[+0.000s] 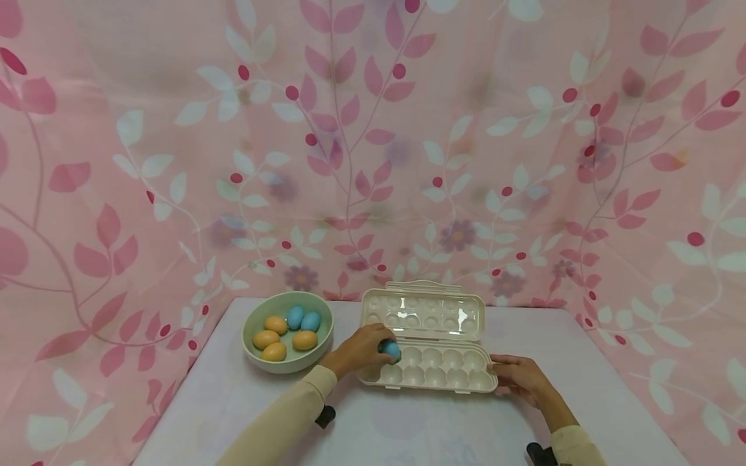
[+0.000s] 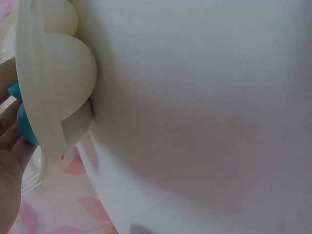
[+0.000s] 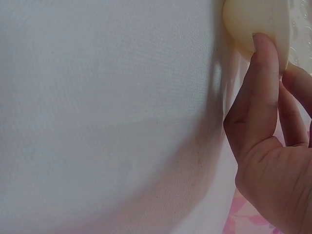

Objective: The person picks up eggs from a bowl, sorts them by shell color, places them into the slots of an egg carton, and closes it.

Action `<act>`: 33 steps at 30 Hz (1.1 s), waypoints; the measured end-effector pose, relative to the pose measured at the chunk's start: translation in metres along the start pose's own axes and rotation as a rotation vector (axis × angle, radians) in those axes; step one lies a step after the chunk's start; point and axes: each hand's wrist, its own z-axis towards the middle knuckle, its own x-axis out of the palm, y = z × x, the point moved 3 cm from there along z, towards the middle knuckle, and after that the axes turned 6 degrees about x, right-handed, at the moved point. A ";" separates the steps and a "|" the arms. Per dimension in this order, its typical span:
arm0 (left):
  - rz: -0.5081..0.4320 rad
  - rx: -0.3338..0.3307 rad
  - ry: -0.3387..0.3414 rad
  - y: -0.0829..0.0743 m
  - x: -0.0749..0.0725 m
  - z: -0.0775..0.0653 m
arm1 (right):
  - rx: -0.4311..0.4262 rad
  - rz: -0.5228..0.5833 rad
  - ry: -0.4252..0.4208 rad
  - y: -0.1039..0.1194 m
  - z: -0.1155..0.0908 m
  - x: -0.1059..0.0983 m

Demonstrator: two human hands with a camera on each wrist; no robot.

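My left hand (image 1: 362, 349) grips a blue egg (image 1: 390, 351) over the left end of a cream plastic egg carton (image 1: 431, 386). The carton lies on the table with its lid (image 1: 423, 333) swung up at the back. In the left wrist view, fingers surround the blue egg (image 2: 27, 124) behind the carton's rim (image 2: 36, 78); the rim hides part of it. My right hand (image 1: 521, 377) holds the carton's right end. The right wrist view shows its thumb (image 3: 265, 56) against the carton's outer wall (image 3: 253, 19) and fingers at the rim.
Left of the carton stands a pale green bowl (image 1: 280, 367) with several yellow eggs (image 1: 274, 351) and two blue eggs (image 1: 295, 317). A white cloth covers the table (image 1: 408, 427). Behind hangs a pink leaf-patterned curtain (image 1: 373, 162).
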 end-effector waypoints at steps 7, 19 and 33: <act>0.043 0.012 -0.003 0.000 0.003 -0.002 | 0.000 0.005 -0.001 0.002 -0.001 0.001; 0.078 -0.035 -0.006 0.000 0.003 -0.006 | -0.012 0.020 0.030 0.001 -0.001 0.002; 0.034 -0.031 -0.064 -0.001 -0.023 -0.009 | -0.019 0.024 0.032 -0.003 0.000 0.000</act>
